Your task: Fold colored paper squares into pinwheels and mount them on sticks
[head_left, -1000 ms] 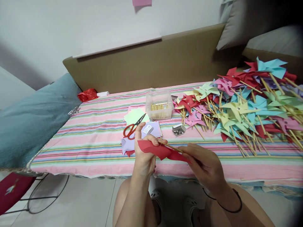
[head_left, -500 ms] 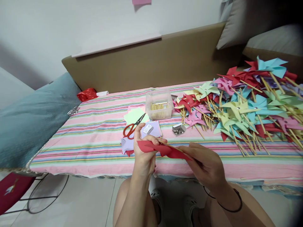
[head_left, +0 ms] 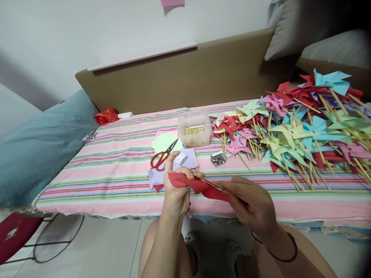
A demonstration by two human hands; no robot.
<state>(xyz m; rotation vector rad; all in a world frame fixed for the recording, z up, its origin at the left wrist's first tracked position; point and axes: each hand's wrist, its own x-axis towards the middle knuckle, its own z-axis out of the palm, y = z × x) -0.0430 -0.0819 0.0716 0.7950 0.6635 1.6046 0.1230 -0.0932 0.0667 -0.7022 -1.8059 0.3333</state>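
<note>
Over the front of the striped cloth, my left hand [head_left: 178, 191] is closed on a red paper pinwheel [head_left: 199, 186], its index finger raised. A thin wooden stick [head_left: 209, 180] lies along the pinwheel's upper side. My right hand [head_left: 251, 199] grips the stick's right end between thumb and fingers, close to the paper's right tip. Whether a pin joins stick and paper is hidden. Just beyond my left hand are red-handled scissors [head_left: 162, 155], a small white box [head_left: 181, 158] and a stack of lilac paper [head_left: 189, 154].
A clear plastic box [head_left: 194, 129] of short sticks stands at the back. An opened small box of metal pins [head_left: 218, 158] lies right of it. Many-coloured finished pinwheels [head_left: 292, 133] are piled on the right. Pale green sheets [head_left: 165, 142] and a red plastic bag [head_left: 106, 116] lie leftward.
The stick's right end and the right hand have shifted slightly, and more of the stick shows apart from the red paper. The left hand keeps its hold.
</note>
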